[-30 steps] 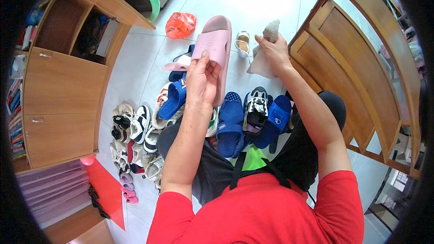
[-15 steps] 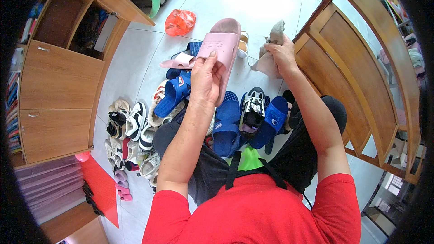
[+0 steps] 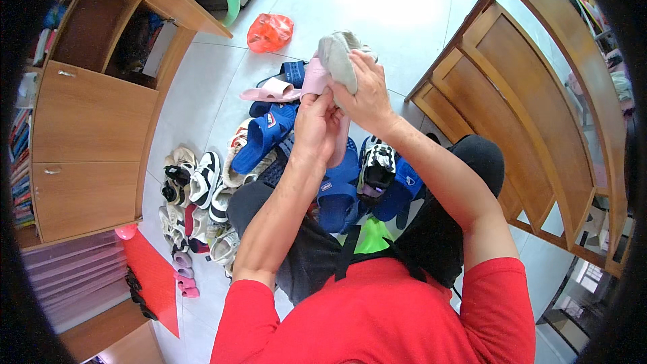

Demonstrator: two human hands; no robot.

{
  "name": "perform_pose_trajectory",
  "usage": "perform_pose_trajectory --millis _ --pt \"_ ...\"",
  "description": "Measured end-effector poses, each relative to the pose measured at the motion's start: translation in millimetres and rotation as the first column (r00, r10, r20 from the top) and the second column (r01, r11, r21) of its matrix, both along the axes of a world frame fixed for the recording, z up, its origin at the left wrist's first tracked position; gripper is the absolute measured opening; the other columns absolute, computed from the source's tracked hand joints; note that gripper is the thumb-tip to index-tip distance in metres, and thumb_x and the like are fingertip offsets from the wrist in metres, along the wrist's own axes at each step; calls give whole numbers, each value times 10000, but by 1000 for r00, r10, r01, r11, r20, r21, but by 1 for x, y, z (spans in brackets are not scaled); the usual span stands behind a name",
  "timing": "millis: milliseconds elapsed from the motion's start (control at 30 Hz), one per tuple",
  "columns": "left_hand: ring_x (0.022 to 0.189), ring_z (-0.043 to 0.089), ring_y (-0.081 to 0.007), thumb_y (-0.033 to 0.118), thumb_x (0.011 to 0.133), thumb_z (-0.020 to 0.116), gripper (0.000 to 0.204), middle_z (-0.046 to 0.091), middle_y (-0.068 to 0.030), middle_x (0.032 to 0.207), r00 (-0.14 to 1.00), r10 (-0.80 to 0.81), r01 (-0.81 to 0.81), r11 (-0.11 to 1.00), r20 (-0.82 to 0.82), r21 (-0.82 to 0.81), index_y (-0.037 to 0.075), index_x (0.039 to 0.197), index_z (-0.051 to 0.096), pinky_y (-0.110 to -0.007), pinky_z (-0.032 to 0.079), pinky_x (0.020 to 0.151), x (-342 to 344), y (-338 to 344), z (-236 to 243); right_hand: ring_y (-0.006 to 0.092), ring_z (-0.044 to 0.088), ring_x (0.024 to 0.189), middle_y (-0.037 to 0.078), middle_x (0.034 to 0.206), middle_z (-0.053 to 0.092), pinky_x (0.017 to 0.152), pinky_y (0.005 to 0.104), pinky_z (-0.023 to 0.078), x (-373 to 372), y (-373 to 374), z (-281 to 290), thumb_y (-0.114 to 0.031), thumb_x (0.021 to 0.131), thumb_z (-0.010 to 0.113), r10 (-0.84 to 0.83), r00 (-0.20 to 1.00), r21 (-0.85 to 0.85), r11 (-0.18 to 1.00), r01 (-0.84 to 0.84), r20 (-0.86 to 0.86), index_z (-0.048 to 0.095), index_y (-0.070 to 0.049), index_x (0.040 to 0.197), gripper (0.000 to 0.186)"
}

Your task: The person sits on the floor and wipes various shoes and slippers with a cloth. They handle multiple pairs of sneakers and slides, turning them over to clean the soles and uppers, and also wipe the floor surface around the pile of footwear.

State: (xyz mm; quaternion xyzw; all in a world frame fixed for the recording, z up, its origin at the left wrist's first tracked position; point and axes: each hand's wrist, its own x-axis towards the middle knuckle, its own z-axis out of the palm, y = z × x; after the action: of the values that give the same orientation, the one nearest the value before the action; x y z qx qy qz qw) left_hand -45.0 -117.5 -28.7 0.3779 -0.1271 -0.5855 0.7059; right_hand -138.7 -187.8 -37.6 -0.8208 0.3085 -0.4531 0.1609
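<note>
My left hand (image 3: 316,127) grips a pink slide sandal (image 3: 315,77) held upright over the shoes. Laid over the sandal's upper end is a pale grey cloth (image 3: 337,56), pressed there by my right hand (image 3: 364,94) with its fingers curled on it. Much of the sandal is hidden by the cloth and both hands. Just beyond my left hand lies another pink slide (image 3: 269,91) among blue slides (image 3: 263,138). Below my hands are more blue slides and a black-and-white sneaker (image 3: 377,168), between my bent knees.
Several shoes (image 3: 205,178) cover the floor to the left. A crumpled red plastic bag (image 3: 269,34) lies ahead. A wooden cabinet (image 3: 87,121) stands left, beside a red mat (image 3: 151,276). Wooden panelled furniture (image 3: 512,94) is close on the right.
My right hand has moved left with the cloth, from beside the sandal onto its upper part. My left hand has shifted slightly right, still gripping the sandal.
</note>
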Motion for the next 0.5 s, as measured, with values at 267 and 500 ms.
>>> perform_pose_trajectory --millis 267,500 --pt "794 600 -124 103 914 504 229 604 -67 984 989 -38 31 998 142 48 25 1129 495 -265 516 649 2 22 7 355 599 799 196 849 609 728 440 486 -15 -49 13 -282 825 598 -316 945 531 818 223 89 599 -11 915 286" --pt "785 581 -124 111 909 513 215 592 -48 959 985 18 -17 1000 171 -7 36 1110 504 -269 510 684 5 18 15 288 589 848 118 899 611 704 416 509 2 0 40 -217 778 634 -91 974 -179 975 129 209 609 -44 941 239"
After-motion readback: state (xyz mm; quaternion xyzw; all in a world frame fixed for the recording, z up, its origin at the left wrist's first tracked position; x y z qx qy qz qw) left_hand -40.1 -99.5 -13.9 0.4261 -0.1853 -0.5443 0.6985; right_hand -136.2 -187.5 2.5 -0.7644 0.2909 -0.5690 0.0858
